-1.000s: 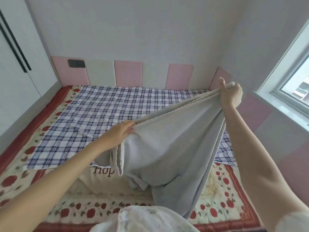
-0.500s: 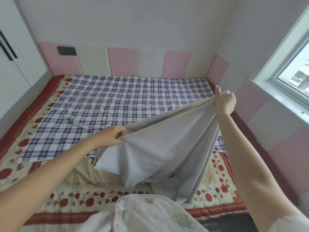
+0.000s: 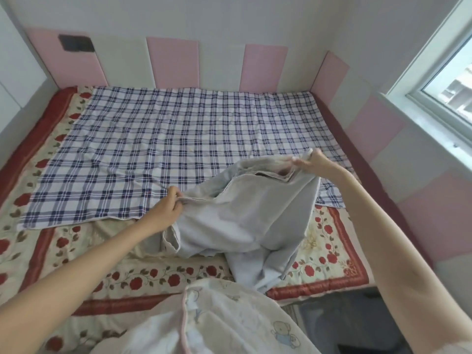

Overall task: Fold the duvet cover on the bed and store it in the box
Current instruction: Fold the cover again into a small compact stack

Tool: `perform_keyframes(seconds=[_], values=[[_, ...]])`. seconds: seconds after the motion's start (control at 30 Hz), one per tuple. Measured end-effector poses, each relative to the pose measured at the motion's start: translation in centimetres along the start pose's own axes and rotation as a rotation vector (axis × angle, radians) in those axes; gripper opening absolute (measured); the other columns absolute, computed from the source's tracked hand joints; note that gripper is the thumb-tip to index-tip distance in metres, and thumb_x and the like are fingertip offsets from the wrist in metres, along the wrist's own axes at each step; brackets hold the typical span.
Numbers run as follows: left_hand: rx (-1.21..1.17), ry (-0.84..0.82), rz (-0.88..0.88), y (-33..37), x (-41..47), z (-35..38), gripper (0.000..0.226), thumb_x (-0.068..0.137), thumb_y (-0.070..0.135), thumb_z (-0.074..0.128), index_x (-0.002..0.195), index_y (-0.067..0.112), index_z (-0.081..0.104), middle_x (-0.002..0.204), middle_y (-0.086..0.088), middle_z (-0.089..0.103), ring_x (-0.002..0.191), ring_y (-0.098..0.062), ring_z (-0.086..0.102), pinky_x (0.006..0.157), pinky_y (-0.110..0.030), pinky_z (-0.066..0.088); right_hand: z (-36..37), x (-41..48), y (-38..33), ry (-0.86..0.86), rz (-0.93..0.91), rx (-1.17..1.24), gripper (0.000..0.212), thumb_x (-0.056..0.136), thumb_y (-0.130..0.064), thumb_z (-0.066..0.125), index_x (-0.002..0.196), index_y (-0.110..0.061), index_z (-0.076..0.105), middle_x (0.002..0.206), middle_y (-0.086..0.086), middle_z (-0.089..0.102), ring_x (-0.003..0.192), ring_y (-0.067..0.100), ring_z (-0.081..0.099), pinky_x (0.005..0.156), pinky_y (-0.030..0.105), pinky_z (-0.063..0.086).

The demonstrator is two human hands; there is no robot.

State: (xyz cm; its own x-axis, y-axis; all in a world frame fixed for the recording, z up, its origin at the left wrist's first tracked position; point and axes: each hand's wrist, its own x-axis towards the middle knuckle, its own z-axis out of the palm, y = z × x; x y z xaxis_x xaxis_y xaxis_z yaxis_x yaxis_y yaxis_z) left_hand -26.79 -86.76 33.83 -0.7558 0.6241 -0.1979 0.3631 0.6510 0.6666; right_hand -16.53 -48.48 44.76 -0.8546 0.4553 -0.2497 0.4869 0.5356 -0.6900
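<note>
The left hand [image 3: 166, 209] grasps a near-left edge of the grey duvet cover [image 3: 242, 218], fingers curled under the hem and thumb on top. The right hand [image 3: 315, 163], farther away and to the right, is smeared by motion. It seems to pinch a bunch of stacked edges at the cover's far corner, though the individual fingers cannot be made out. Both forearms run out of the picture at the near corners.

The cover sags between the two hands and rests on the near right part of the bed. It is plain pale grey with a lighter hem. Its top layers gape open below the right hand, showing a dark slit. The lower part lies crumpled in loose folds, and one fold spills over the near edge of the bed. How many layers it is folded into cannot be told.

Under it lie a blue-and-white plaid sheet [image 3: 178, 139] and, beneath that, a floral quilt [image 3: 63, 246] with red roses and red borders. A beige piece of fabric [image 3: 112, 226] is mostly hidden by the left forearm and the cover.

Pink and white wall panels [image 3: 172, 62] line the far and right sides, with a dark plate [image 3: 76, 43] at the far left. A window [image 3: 449, 83] is cut off at the right. A pale printed garment [image 3: 229, 323] fills the near edge.
</note>
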Motion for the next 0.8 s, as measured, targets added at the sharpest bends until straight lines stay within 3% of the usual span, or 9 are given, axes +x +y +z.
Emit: perform_keyframes(seconds=[0.07, 0.13, 0.27, 0.4, 0.47, 0.53, 0.6, 0.67, 0.8], values=[[0.051, -0.224, -0.068, -1.2, 0.0, 1.7, 0.043, 0.088, 0.049, 0.055, 0.105, 0.026, 0.023, 0.076, -0.001, 0.047, 0.054, -0.01, 0.039, 0.048, -0.024, 0.032, 3.1, -1.0, 2.0, -0.116, 0.098, -0.447, 0.059, 0.097, -0.032, 0.05, 0.144, -0.006, 0.027, 0.117, 0.004, 0.054, 0.058, 0.004, 0.037, 0.057, 0.022, 0.038], [0.123, -0.511, -0.06, -1.4, -0.3, 3.4, 0.056, 0.077, 0.048, 0.072, 0.109, 0.031, 0.03, 0.09, -0.005, 0.056, 0.064, -0.005, 0.049, 0.056, -0.019, 0.041, 7.4, -2.3, 4.5, -0.358, 0.456, -0.245, 0.078, 0.087, -0.031, 0.066, 0.144, -0.001, 0.022, 0.125, 0.009, 0.049, 0.082, 0.013, 0.05, 0.079, 0.026, 0.049], [0.349, -1.012, -0.181, -1.2, -0.9, 5.2, 0.027, 0.075, 0.023, 0.076, 0.09, 0.017, 0.055, 0.078, 0.006, 0.052, 0.066, -0.006, 0.048, 0.059, -0.017, 0.039, 12.9, -4.8, 9.1, -1.05, 0.566, -0.567, 0.086, 0.075, -0.026, 0.079, 0.144, -0.003, 0.031, 0.147, 0.011, 0.036, 0.135, 0.031, 0.036, 0.112, 0.036, 0.033], [0.196, -1.207, -0.355, -1.5, 0.9, 1.4, 0.03, 0.073, 0.021, 0.074, 0.1, 0.018, 0.06, 0.085, 0.008, 0.061, 0.075, -0.005, 0.057, 0.067, -0.017, 0.046, 10.3, -4.9, 13.2, -1.231, 0.828, -0.453, 0.074, 0.074, -0.013, 0.078, 0.139, -0.004, 0.043, 0.144, 0.015, 0.042, 0.131, 0.03, 0.042, 0.112, 0.041, 0.033], [0.216, -1.094, -0.346, -1.5, 2.8, 0.7, 0.033, 0.076, 0.016, 0.069, 0.107, 0.016, 0.058, 0.093, 0.002, 0.063, 0.077, -0.007, 0.057, 0.067, -0.017, 0.048, 8.9, -3.4, 15.4, -0.989, 0.926, -0.36, 0.063, 0.08, -0.015, 0.072, 0.136, -0.006, 0.046, 0.143, 0.015, 0.043, 0.128, 0.029, 0.045, 0.111, 0.041, 0.035], [0.286, -0.767, -0.353, -0.7, 5.3, 1.1, 0.019, 0.079, 0.011, 0.063, 0.097, 0.011, 0.059, 0.095, -0.006, 0.064, 0.078, -0.015, 0.057, 0.062, -0.02, 0.047, 8.5, -2.0, 15.3, -0.638, 0.946, -0.222, 0.047, 0.087, -0.026, 0.065, 0.128, -0.008, 0.053, 0.138, 0.013, 0.05, 0.111, 0.023, 0.052, 0.106, 0.035, 0.042], [0.336, -0.302, -0.327, 0.9, 8.4, 1.7, 0.004, 0.082, 0.011, 0.058, 0.08, 0.014, 0.056, 0.093, -0.008, 0.066, 0.08, -0.024, 0.06, 0.058, -0.025, 0.041, 7.8, 0.2, 12.5, -0.25, 0.755, -0.065, 0.049, 0.079, -0.037, 0.07, 0.117, -0.009, 0.059, 0.117, 0.008, 0.062, 0.093, 0.022, 0.057, 0.089, 0.026, 0.052], [0.242, 0.04, -0.303, 4.6, 13.2, -0.9, 0.009, 0.084, 0.005, 0.052, 0.082, 0.011, 0.058, 0.095, -0.013, 0.066, 0.086, -0.031, 0.061, 0.061, -0.028, 0.039, 3.8, 4.2, 7.7, 0.19, 0.575, 0.104, 0.039, 0.083, -0.025, 0.069, 0.116, -0.005, 0.06, 0.097, 0.013, 0.064, 0.087, 0.026, 0.061, 0.071, 0.027, 0.052], [0.213, 0.539, -0.048, 13.1, 21.9, -14.3, 0.019, 0.084, -0.001, 0.053, 0.099, 0.004, 0.063, 0.102, -0.022, 0.065, 0.094, -0.04, 0.06, 0.069, -0.037, 0.045, -9.0, 10.8, -3.0, 0.552, 0.102, 0.194, 0.018, 0.081, -0.014, 0.072, 0.092, -0.006, 0.061, 0.089, 0.011, 0.059, 0.086, 0.019, 0.055, 0.055, 0.013, 0.039]])
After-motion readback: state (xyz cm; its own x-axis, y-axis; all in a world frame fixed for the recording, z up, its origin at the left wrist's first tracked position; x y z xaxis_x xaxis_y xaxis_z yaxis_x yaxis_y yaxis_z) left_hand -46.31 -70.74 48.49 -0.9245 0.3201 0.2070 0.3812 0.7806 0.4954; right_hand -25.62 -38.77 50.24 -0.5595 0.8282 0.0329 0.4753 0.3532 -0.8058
